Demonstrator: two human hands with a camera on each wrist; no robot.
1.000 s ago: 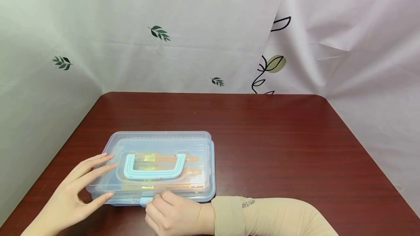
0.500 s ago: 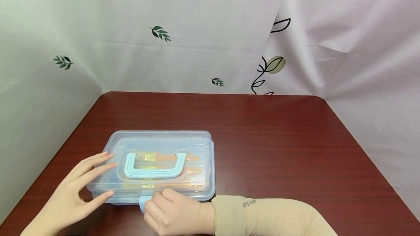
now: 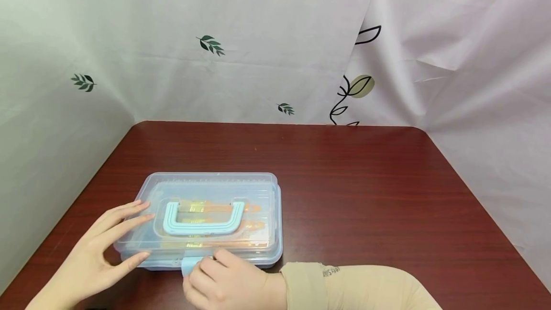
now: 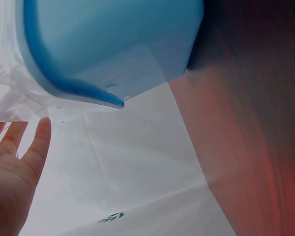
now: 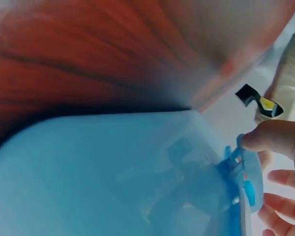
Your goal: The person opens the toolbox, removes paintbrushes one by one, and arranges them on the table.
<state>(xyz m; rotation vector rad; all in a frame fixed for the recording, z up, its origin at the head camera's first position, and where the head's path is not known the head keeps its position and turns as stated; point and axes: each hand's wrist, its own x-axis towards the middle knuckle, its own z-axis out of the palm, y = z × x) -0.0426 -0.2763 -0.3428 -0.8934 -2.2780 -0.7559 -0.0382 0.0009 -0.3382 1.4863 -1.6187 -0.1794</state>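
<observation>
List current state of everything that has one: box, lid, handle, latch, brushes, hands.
box: upright
lid: down on the box
handle: folded down on the lid
latch: tilted outward from the box front
brushes: lying inside, seen through the lid
left hand: fingers extended, at the lid's left side
right hand: fingers curled, pinching the latch

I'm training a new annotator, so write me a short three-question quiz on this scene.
1. Which hand pinches the latch?
A) left
B) right
C) neither

2. Fill in: through the clear lid, ___ with orange handles show.

3. True or false: the lid stands wide open.

Key:
1. B, the right hand.
2. Brushes.
3. False; it is down.
</observation>
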